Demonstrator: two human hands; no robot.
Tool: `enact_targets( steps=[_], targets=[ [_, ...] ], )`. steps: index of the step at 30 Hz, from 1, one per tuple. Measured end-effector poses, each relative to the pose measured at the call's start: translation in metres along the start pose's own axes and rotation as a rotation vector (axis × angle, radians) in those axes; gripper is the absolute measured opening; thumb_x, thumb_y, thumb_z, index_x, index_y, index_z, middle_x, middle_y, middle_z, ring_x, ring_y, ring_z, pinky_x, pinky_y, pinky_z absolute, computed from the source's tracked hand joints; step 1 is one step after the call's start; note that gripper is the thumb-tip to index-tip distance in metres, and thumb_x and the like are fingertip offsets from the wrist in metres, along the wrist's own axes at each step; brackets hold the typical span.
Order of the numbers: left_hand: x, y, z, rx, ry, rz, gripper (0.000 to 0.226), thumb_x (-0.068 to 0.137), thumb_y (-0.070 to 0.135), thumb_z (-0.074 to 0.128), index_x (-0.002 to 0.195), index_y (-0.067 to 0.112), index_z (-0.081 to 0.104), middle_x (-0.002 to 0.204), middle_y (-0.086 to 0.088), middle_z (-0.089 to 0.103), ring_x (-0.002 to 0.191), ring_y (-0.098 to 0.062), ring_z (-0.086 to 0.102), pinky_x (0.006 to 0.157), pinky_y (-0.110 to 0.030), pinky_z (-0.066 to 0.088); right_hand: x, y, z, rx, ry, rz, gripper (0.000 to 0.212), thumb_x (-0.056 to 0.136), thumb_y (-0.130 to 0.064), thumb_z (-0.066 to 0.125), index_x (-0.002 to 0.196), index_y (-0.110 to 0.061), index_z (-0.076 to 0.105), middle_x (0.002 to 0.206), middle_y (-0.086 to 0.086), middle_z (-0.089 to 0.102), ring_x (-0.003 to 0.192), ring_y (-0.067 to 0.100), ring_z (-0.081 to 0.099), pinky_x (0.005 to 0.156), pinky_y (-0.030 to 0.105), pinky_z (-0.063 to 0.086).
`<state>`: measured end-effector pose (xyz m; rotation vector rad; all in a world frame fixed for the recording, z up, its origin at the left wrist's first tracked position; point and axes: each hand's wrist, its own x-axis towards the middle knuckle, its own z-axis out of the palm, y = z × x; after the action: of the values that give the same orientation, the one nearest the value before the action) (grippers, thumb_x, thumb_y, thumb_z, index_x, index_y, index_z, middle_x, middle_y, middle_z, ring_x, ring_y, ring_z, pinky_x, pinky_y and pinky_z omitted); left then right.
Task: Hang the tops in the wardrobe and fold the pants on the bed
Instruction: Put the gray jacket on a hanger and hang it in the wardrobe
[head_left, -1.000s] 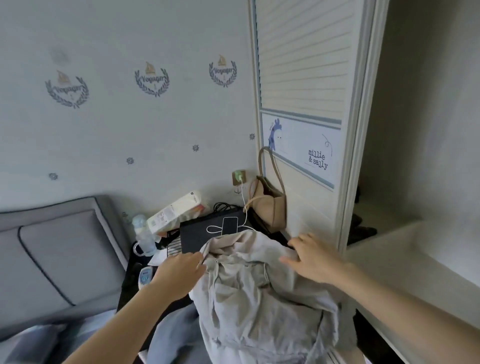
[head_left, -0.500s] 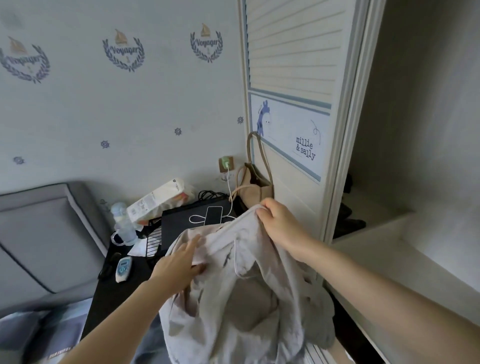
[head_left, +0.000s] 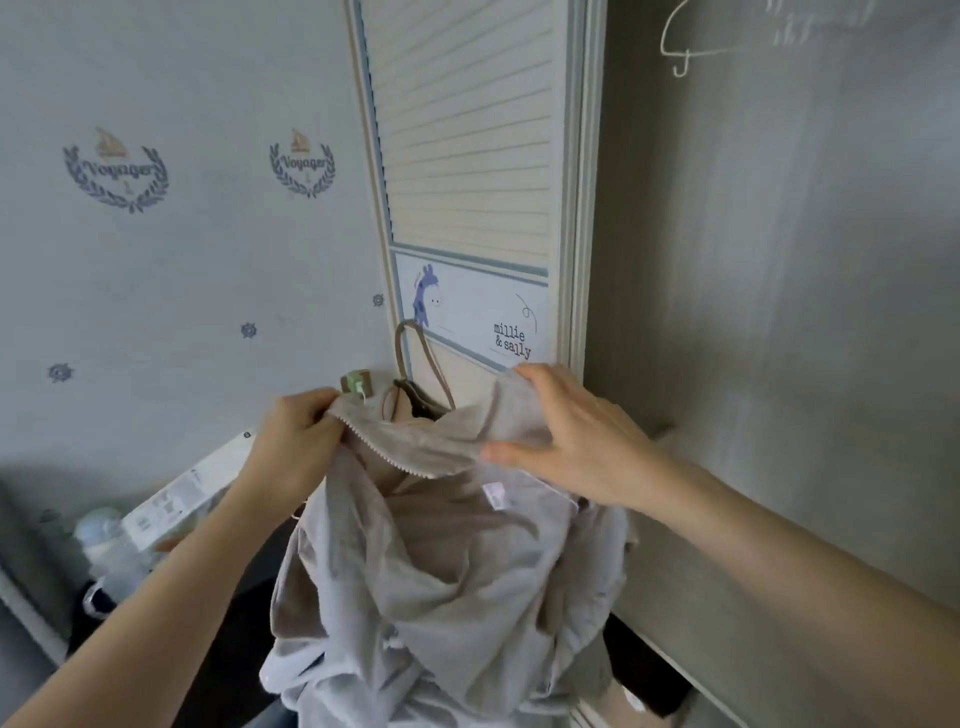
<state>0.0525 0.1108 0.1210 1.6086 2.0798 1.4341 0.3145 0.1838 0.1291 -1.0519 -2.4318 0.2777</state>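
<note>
Left hand (head_left: 298, 436) and right hand (head_left: 558, 441) now grip the beige top (head_left: 441, 561) higher, seemingly by its hem.

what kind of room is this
Most likely a child's bedroom, judged by three things: nautical "Voyager" wallpaper, a wardrobe door with a cartoon "millie & sally" panel, and a white hanger inside the open wardrobe. Both hands hold up a beige top.

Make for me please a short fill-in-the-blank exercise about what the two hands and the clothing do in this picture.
1. Both hands hold up a beige ____ by its top edge.
2. The left hand grips the edge beside a ____ seam.
3. A white hanger shows at the upper ____.
Missing words: top; zipper; right.
</note>
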Motion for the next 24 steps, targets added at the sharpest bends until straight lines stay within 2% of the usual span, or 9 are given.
enact_targets(
  steps=[3,5,7,10,12,14,18,21,24],
  targets=[
    [-0.009,0.036,0.002,-0.241,-0.084,0.044,0.027,0.088,0.002,0.046,0.066,0.008,0.061,0.058,0.004,0.055,0.062,-0.011,0.048,0.060,-0.028,0.036,-0.028,-0.004,0.015,-0.304,-0.020,0.034,0.092,0.074,-0.078,0.051,0.144,-0.031,0.014,0.131,-0.001,0.036,0.104,0.022,0.055,0.078,0.038,0.049],
    [-0.017,0.058,0.009,-0.387,-0.146,0.080,0.029,0.093,0.003,0.048,0.071,0.010,0.065,0.062,0.005,0.060,0.064,-0.010,0.053,0.061,-0.027,0.039,-0.043,0.004,0.023,-0.365,0.027,0.102,0.052,0.082,-0.054,0.059,0.123,-0.026,0.043,0.110,0.000,0.052,0.095,0.026,0.060,0.068,0.035,0.048],
    [-0.027,0.081,0.016,-0.472,-0.218,0.135,0.030,0.096,0.005,0.049,0.074,0.013,0.067,0.059,0.011,0.063,0.057,-0.003,0.055,0.056,-0.020,0.041,-0.062,0.009,0.016,-0.267,0.136,0.240,0.013,0.086,-0.035,0.058,0.086,-0.023,0.053,0.085,0.001,0.058,0.084,0.031,0.062,0.060,0.032,0.042],
    [-0.043,0.119,0.031,-0.564,-0.337,0.218,0.027,0.096,0.002,0.051,0.076,0.010,0.067,0.054,0.013,0.060,0.049,0.002,0.052,0.046,-0.013,0.040,-0.097,0.011,-0.016,-0.131,0.276,0.342,0.014,0.079,-0.024,0.051,0.070,-0.016,0.044,0.071,0.004,0.059,0.073,0.032,0.058,0.057,0.037,0.042],
    [-0.053,0.144,0.043,-0.631,-0.399,0.269,0.018,0.092,-0.001,0.057,0.081,0.005,0.070,0.068,0.001,0.070,0.066,-0.006,0.063,0.066,-0.028,0.057,-0.119,0.003,-0.039,-0.020,0.325,0.333,0.010,0.070,-0.020,0.044,0.074,-0.014,0.051,0.068,0.003,0.058,0.069,0.027,0.054,0.062,0.041,0.044],
    [-0.063,0.167,0.057,-0.698,-0.440,0.315,0.011,0.087,-0.005,0.061,0.086,0.000,0.070,0.080,-0.009,0.074,0.077,-0.014,0.067,0.083,-0.039,0.056,-0.138,-0.003,-0.061,0.070,0.390,0.365,0.023,0.071,-0.019,0.048,0.088,-0.015,0.063,0.080,-0.001,0.065,0.077,0.020,0.058,0.070,0.036,0.046],
    [-0.086,0.211,0.083,-0.793,-0.519,0.458,0.012,0.086,-0.004,0.066,0.084,0.007,0.070,0.077,0.000,0.074,0.073,-0.005,0.066,0.074,-0.021,0.052,-0.180,-0.001,-0.099,0.373,0.356,0.474,0.047,0.083,-0.011,0.070,0.126,-0.017,0.055,0.117,0.002,0.066,0.105,0.013,0.062,0.090,0.024,0.048],
    [-0.102,0.240,0.101,-0.850,-0.588,0.532,0.014,0.085,-0.006,0.066,0.088,0.007,0.071,0.083,0.000,0.074,0.079,-0.004,0.066,0.076,-0.017,0.052,-0.209,-0.005,-0.113,0.605,0.262,0.476,0.070,0.072,-0.028,0.081,0.133,-0.029,0.045,0.121,-0.011,0.063,0.110,0.002,0.060,0.089,0.020,0.050],
    [-0.121,0.262,0.115,-0.879,-0.649,0.596,0.019,0.085,-0.005,0.067,0.082,0.014,0.070,0.075,0.013,0.071,0.076,0.002,0.065,0.076,-0.014,0.050,-0.226,0.012,-0.119,0.260,0.515,0.519,0.032,0.074,-0.028,0.075,0.103,-0.023,0.062,0.097,-0.007,0.069,0.095,0.011,0.065,0.078,0.026,0.053]
  ],
)
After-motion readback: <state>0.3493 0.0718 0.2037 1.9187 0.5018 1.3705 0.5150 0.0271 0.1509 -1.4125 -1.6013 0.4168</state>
